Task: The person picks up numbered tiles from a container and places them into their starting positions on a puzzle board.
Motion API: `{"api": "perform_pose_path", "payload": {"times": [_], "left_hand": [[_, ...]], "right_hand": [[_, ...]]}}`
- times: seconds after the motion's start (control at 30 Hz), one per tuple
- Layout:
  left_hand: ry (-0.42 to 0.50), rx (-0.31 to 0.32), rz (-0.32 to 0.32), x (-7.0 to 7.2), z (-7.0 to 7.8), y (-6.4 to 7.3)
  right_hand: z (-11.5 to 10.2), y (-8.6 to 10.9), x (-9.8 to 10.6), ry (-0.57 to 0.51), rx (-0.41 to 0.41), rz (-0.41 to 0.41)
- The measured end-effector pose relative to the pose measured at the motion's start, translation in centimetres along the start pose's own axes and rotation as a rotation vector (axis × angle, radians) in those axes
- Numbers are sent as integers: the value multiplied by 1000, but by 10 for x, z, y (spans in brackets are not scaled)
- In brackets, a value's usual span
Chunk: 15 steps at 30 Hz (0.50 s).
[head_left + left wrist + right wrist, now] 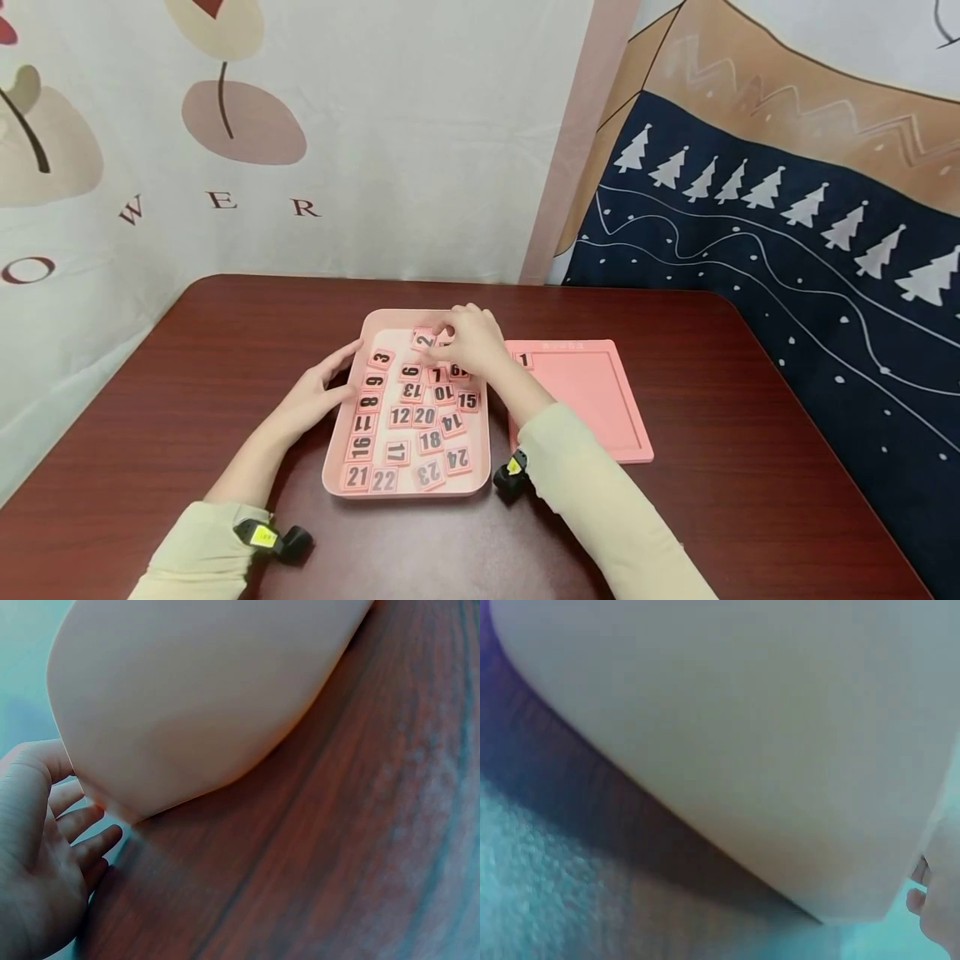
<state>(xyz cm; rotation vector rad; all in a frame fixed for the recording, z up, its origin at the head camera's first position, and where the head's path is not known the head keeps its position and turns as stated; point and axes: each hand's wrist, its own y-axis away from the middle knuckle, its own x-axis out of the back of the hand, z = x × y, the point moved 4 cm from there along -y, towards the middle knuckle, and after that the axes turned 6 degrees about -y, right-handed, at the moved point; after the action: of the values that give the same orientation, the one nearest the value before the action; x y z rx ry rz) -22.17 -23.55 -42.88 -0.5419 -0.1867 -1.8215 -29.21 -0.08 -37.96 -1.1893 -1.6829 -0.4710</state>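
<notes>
A pale pink tray point(480, 467) holds several small number tiles, some upside down or turned sideways. My right hand point(474, 340) reaches over its far part, thumb and index finger curled round the tile marked 2 point(423, 339). At the tray's left side, my left hand point(311, 402) touches the outer wall with thumb and fingers spread. In the left wrist view, the tray wall point(187, 712) rises beside the left hand point(45, 847). The right wrist view shows mostly the tray's outside point(727, 750), with a bit of the right hand point(941, 892) at the edge.
Right of the tray lies a flat pink board point(581, 408) with a raised rim, a tile marked 1 point(523, 360) in its far left corner. The right forearm crosses over the board's left part. Beneath is a dark red-brown wooden table point(225, 358); printed cloth hangs behind it.
</notes>
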Motion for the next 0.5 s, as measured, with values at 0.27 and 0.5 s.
{"api": "perform_pose_path", "payload": {"times": [0.27,0.5], "left_hand": [[-7,4,-1,2,1,0],[-9,11,2,2,1,0]], "right_hand": [[-8,16,32,17,-37,126],[-2,36,54,-5,-68,218]]}}
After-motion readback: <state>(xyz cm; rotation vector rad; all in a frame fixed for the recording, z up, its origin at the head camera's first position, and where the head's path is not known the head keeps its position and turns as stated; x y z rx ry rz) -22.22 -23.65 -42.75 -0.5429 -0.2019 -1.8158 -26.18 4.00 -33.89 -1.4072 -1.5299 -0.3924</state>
